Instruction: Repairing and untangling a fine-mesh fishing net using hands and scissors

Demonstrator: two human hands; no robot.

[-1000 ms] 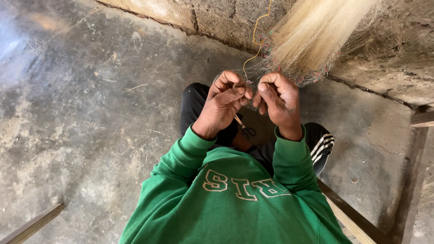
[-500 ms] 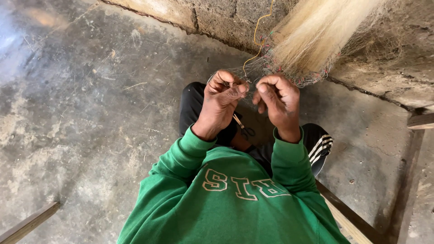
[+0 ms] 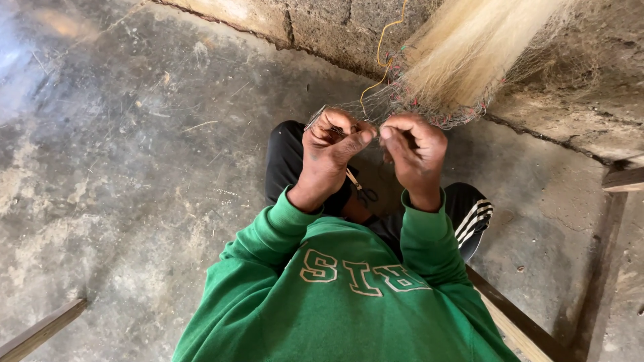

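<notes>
A pale, fine-mesh fishing net [image 3: 463, 60] hangs bunched from the upper right, its lower edge trimmed with small reddish knots. My left hand [image 3: 329, 154] pinches a thin strand of net mesh and holds a slim needle-like tool between thumb and fingers. My right hand [image 3: 416, 151] grips the net's edge right beside it, fingers curled. The two hands almost touch above my knees. A yellow cord [image 3: 379, 57] dangles from the net toward my hands. Small scissors [image 3: 362, 191] lie on my lap below the hands.
I sit over a grey concrete floor [image 3: 121, 154] wearing a green sweatshirt and dark trousers with white stripes. A rough stone wall [image 3: 322, 27] runs along the top. Wooden slats show at lower left [image 3: 40, 332] and lower right [image 3: 516, 325].
Both hands have shifted slightly closer together on the net edge; the view has drifted a little. Grip on the mesh stays the same.
</notes>
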